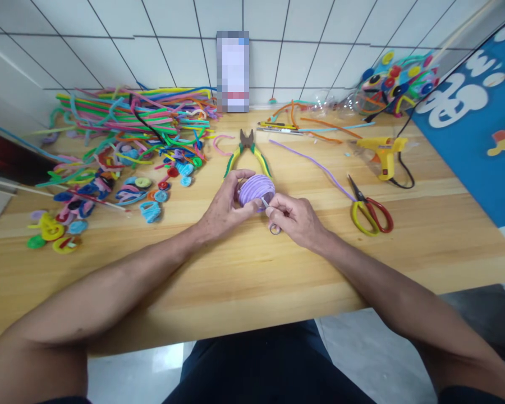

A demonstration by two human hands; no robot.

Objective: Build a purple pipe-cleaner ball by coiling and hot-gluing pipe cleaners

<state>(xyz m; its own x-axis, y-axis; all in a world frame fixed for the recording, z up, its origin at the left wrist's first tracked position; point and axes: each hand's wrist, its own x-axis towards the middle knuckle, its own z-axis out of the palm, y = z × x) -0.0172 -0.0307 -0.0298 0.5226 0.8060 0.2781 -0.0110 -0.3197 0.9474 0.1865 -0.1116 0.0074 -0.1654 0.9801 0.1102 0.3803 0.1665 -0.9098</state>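
My left hand [227,203] is wrapped around a rounded, hollow coil of purple pipe cleaner [256,189], its thumb on the near rim. The coil's opening faces right, toward my right hand [292,219]. Between the pinched fingers of that hand is a small slim tool [265,202], its pale tip at the coil's opening. A ring-shaped end [275,229] shows below the fingers; the exact kind of tool is hidden by them. Just beyond the coil lie pliers [247,147] with green and yellow handles, jaws pointing away.
Piled pipe cleaners [130,120] and small coiled pieces [151,210] cover the left side. To the right are a loose purple pipe cleaner [315,163], scissors [369,210] and a yellow glue gun [382,154]. A phone [233,73] leans against the tiled wall; clear balls [322,104] stand behind.
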